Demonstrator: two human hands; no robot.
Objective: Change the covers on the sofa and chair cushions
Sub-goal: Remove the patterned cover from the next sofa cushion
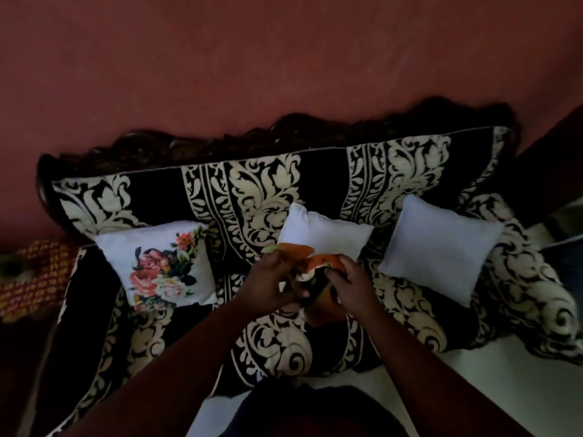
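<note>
Both hands are working a bunched orange-and-green printed fabric cushion cover (318, 266) just above the seat of the black-and-cream damask-patterned sofa (262, 190). The left hand (271, 283) is gripping one side of the crumpled cloth with curled fingers, and the right hand (351, 287) is pinching the other side — the two are close together, nearly touching, with the fabric gathered between them.

Just beyond the hands, partly hidden by the cloth, a plain white bare cushion (326, 233) is leaning against the sofa back. Well off to the right hand's outer side a second plain white square cushion (441, 247) is sitting uncovered, and off to the left hand's outer side a white cushion already dressed in a floral rose-print cover (164, 266) is resting on the seat.

Judging from this, one cushion is done and two are waiting, so the step in hand looks like finding and spreading the opening of the fresh cover (the light is dim, and whether there is a zip or a flap cannot be told). The next move probably calls for pulling the two edges apart to make a mouth wide enough — then freeing one hand to reach forward for the middle cushion and feeding a corner in first, keeping the cloth from twisting.
</note>
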